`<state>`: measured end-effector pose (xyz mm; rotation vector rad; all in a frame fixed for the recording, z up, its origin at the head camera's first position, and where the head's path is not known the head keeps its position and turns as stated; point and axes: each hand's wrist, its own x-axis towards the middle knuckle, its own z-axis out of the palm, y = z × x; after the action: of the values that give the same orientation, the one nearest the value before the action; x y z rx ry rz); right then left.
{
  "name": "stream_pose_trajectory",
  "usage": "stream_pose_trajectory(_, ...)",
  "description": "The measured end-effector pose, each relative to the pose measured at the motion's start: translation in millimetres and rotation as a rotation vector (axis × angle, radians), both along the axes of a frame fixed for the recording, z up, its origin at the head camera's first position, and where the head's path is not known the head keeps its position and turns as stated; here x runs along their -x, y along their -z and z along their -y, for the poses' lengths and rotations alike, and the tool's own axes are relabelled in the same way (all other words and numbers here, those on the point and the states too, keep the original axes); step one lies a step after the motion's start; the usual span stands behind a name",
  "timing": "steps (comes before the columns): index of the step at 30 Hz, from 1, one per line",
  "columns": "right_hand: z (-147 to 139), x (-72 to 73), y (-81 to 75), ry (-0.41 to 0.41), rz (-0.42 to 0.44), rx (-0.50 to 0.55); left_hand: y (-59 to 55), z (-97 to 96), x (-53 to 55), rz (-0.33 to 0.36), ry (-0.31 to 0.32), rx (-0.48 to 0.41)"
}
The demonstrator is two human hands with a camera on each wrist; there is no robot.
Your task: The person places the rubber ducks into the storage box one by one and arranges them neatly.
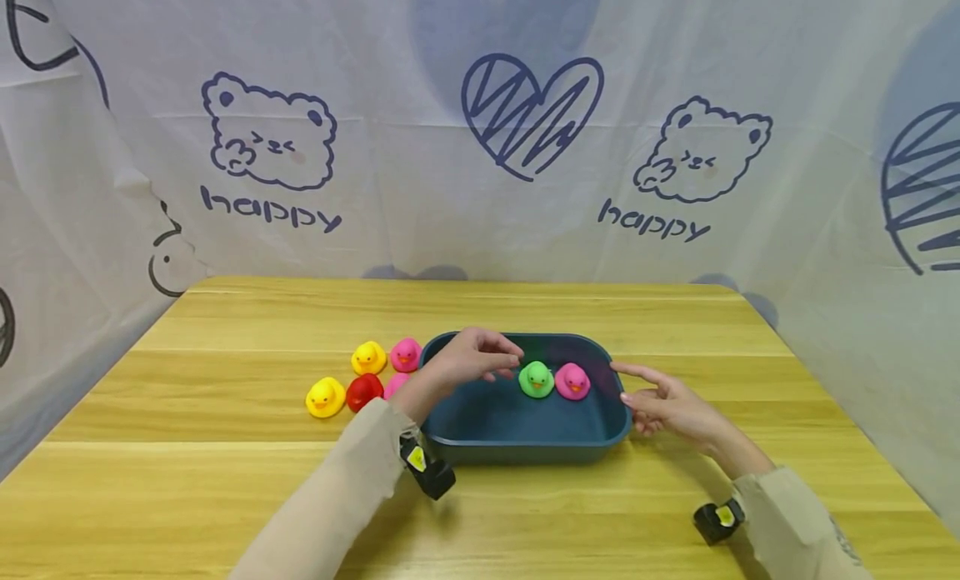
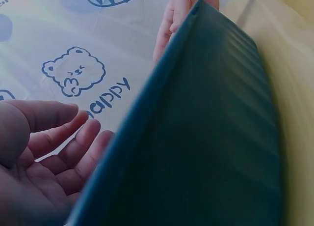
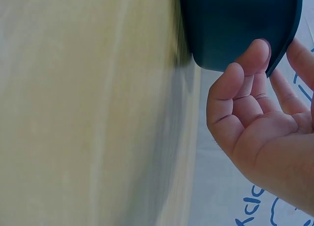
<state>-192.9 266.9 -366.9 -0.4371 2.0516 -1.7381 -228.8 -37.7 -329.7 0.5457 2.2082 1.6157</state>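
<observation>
A dark teal plastic tub (image 1: pixel 525 441) sits on the table with a green rubber duck (image 1: pixel 536 381) and a pink rubber duck (image 1: pixel 572 382) inside. My left hand (image 1: pixel 472 357) is over the tub's left part, its fingertips just left of the green duck, loosely bent and with nothing between them. At the tub's right end, my right hand (image 1: pixel 671 407) touches the rim with its extended index finger and thumb. In the right wrist view its other fingers (image 3: pixel 225 91) bend beside the tub's outer wall. The left wrist view shows the left palm above the near rim; both ducks are hidden there.
Left of the tub lie two yellow ducks (image 1: pixel 326 397), a red duck (image 1: pixel 365 392) and two pink ducks (image 1: pixel 407 355), one partly behind the left forearm. The wooden table (image 1: pixel 225 497) ends at a printed white cloth (image 1: pixel 435 205) behind.
</observation>
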Motion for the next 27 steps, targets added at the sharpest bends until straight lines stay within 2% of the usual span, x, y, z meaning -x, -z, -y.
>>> stream_pose_trajectory(7, 0.0, -0.6, -0.1, 0.005, 0.001, -0.01, 2.6, 6.9, -8.2, -0.157, -0.043, -0.015)
stream_pose_trajectory(12, 0.3, -0.6, -0.5, 0.003, 0.001, -0.016, 2.6, 12.3, -13.4, -0.224, -0.066, -0.015)
stream_pose_trajectory(17, 0.0, -1.0, -1.0, 0.007, 0.002, -0.02, 1.9, 17.9, -17.9, -0.266, -0.085, 0.008)
stream_pose_trajectory(27, -0.2, 0.1, -0.3, 0.011, 0.005, -0.027, 4.7, 31.3, -22.9, -0.275, -0.111, 0.0)
